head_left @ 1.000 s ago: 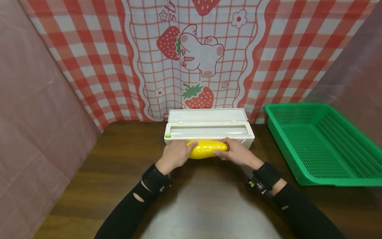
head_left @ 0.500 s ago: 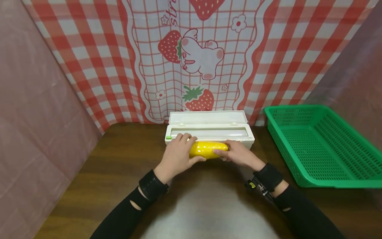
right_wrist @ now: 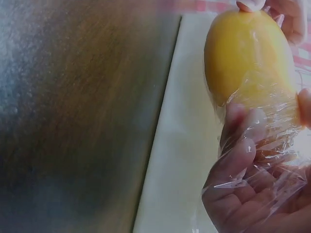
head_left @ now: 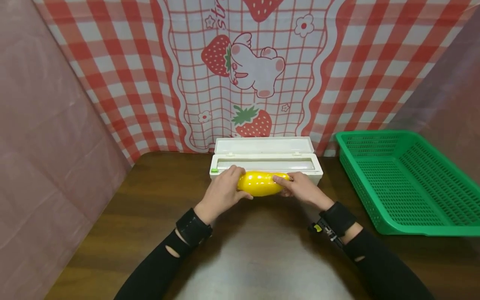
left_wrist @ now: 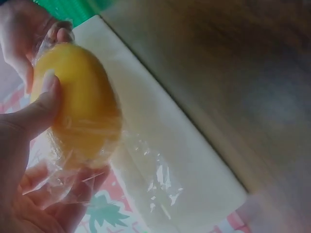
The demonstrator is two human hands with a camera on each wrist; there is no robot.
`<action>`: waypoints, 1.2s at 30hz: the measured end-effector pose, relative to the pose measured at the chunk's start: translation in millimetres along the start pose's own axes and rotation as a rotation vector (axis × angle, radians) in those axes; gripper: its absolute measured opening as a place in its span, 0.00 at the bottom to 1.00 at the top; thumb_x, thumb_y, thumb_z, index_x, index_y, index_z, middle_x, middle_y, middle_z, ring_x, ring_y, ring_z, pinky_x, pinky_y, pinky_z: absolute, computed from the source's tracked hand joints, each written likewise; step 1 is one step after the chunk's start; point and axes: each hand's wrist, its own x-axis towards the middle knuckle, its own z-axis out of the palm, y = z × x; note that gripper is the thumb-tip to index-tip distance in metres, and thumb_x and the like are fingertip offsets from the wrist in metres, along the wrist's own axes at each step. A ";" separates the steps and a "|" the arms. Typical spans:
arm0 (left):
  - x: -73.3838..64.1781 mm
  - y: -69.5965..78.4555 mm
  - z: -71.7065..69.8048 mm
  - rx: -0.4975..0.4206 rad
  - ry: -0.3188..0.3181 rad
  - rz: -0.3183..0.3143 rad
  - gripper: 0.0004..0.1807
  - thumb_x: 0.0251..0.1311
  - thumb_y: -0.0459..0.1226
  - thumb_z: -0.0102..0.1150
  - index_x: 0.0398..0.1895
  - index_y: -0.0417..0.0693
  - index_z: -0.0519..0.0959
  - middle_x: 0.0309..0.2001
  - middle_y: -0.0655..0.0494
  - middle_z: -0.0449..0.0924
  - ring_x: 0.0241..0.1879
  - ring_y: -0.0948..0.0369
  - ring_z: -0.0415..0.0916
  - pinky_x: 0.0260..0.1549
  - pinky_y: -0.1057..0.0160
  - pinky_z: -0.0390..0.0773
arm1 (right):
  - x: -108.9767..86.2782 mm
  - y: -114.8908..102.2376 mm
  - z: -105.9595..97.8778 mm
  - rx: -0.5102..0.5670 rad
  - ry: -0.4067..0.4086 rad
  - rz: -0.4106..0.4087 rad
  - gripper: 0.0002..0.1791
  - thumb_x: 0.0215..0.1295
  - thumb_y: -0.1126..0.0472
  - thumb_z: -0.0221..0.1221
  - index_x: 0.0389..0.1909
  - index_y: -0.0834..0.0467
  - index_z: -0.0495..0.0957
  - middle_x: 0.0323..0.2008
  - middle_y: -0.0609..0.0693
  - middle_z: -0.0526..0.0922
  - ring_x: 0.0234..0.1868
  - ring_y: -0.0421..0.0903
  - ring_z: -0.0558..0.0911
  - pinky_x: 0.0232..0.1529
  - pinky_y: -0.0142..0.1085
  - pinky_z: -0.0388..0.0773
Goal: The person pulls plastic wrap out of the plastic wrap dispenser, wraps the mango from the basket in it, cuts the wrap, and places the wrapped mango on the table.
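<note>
A smooth, glossy yellow fruit (head_left: 258, 183), long and rounded, is held level between both hands in front of the white cling film dispenser (head_left: 265, 171). Clear cling film (right_wrist: 277, 131) wraps it and hangs in loose wrinkles at its ends. My left hand (head_left: 224, 191) grips the left end, fingers over the far side and thumb on the near side. My right hand (head_left: 301, 187) pinches the right end, its thumb lying along the top of the fruit. In the right wrist view, film lies across the right fingers (right_wrist: 238, 160).
The dispenser's lid (head_left: 264, 145) stands raised at the back, with a green slider (head_left: 214, 170) at its left end. A green plastic basket (head_left: 360, 200) sits to the right on the wooden table (head_left: 150, 208). A checked strawberry cloth (head_left: 142, 83) hangs behind.
My left hand has shifted its grip: its thumb went from the top of the fruit to the near side, its fingers to the far side. The right thumb now sits higher on the fruit.
</note>
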 end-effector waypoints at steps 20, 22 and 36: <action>2.1 0.9 1.2 0.070 -0.052 -0.093 0.35 0.43 0.65 0.56 0.44 0.46 0.76 0.31 0.58 0.75 0.25 0.63 0.66 0.25 0.67 0.68 | 4.7 3.7 2.5 0.123 0.039 0.091 0.35 0.60 0.31 0.46 0.25 0.62 0.77 0.19 0.53 0.79 0.27 0.60 0.78 0.31 0.47 0.75; 3.2 0.5 0.7 0.044 -0.079 -0.118 0.34 0.43 0.66 0.56 0.42 0.48 0.76 0.29 0.60 0.74 0.25 0.63 0.66 0.25 0.67 0.68 | 4.9 4.0 2.9 0.123 0.034 0.105 0.35 0.60 0.31 0.46 0.24 0.61 0.77 0.19 0.53 0.79 0.27 0.60 0.78 0.31 0.46 0.75; 5.2 -1.4 2.1 -0.058 -0.188 -0.256 0.34 0.44 0.66 0.56 0.40 0.48 0.77 0.23 0.61 0.71 0.24 0.62 0.67 0.23 0.65 0.67 | 7.0 10.5 6.4 0.226 -0.051 0.137 0.34 0.60 0.32 0.46 0.31 0.63 0.73 0.21 0.55 0.77 0.25 0.57 0.76 0.23 0.35 0.71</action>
